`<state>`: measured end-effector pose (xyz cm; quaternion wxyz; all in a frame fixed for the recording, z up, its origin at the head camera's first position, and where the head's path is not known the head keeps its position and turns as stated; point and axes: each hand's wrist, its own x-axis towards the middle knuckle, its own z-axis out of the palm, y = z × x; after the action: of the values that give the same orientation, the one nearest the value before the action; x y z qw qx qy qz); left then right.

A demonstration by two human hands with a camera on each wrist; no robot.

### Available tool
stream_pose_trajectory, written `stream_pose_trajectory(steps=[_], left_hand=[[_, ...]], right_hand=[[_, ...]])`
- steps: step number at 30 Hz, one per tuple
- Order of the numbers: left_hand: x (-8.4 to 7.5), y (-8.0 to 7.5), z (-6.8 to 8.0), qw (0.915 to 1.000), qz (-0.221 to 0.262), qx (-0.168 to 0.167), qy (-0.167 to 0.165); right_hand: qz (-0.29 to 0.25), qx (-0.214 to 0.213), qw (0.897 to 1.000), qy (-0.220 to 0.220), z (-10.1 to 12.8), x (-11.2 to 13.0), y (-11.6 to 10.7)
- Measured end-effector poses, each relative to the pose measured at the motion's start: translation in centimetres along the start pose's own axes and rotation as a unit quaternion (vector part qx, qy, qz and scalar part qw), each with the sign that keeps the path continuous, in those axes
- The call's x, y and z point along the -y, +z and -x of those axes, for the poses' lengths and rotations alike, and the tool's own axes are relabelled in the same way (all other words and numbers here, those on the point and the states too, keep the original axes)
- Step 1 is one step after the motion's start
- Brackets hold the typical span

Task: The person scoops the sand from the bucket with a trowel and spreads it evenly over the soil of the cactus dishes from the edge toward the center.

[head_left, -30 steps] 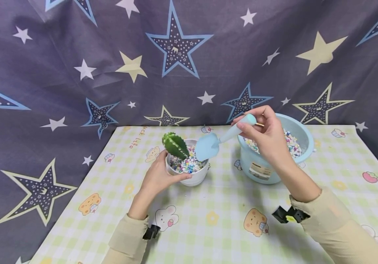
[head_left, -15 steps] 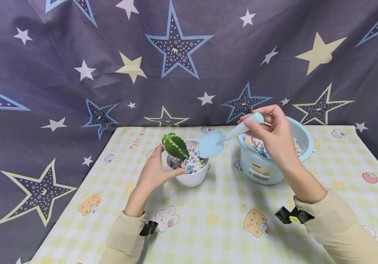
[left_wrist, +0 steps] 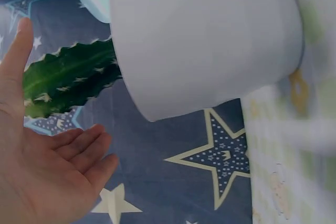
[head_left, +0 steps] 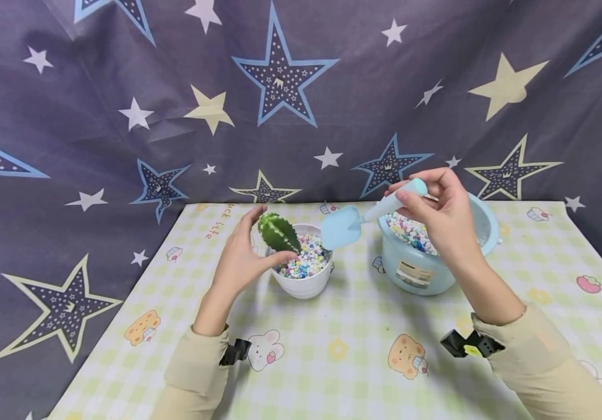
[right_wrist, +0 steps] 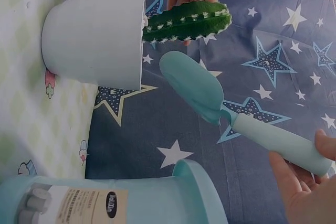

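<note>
Pebbles of many colours fill the white pot on the bench, packed round the cactus, probably to hold it up, though it leans to the left. The left hand stands just left of the pot with relaxed, nearly straight fingers; the thumb reaches to the rim at the cactus base and nothing is gripped, as if steadying the plant. The right hand is raised over the blue tub of pebbles, wrist bent, fingers curled round the handle of the small blue shovel. Its blade looks empty and hangs tilted down in the air between tub and pot, just above the pot's right rim and clear of it.
</note>
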<state>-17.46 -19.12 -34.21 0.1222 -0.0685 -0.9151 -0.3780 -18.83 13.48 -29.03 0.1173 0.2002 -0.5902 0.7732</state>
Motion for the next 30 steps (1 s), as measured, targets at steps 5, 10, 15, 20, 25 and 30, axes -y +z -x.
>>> stream_pose_trajectory(steps=[5,10,15,20,25,30], left_hand=[[-0.6,-0.2,-0.4,0.9991,0.013,-0.016,0.036],[-1.3,-0.3,-0.9,0.9979,0.01,-0.03,0.057],[-2.0,-0.6,-1.2,0.9967,0.008,-0.037,0.072],[-2.6,-0.8,-1.5,0.9953,0.004,-0.043,0.086],[-3.4,-1.1,-1.6,0.9936,-0.002,-0.05,0.101],[-4.3,-1.4,-1.7,0.9917,-0.005,-0.056,0.115]], right_hand=[[0.001,-0.01,1.0,-0.003,0.0,0.1,-0.4],[-0.002,-0.017,1.0,-0.011,-0.1,0.3,-0.7],[-0.002,-0.021,1.0,-0.018,0.0,0.6,-1.1],[-0.004,-0.028,0.999,-0.02,0.0,0.7,-1.4],[-0.006,-0.038,0.999,-0.023,0.1,1.0,-1.8],[-0.013,-0.049,0.998,-0.032,0.3,1.2,-2.4]])
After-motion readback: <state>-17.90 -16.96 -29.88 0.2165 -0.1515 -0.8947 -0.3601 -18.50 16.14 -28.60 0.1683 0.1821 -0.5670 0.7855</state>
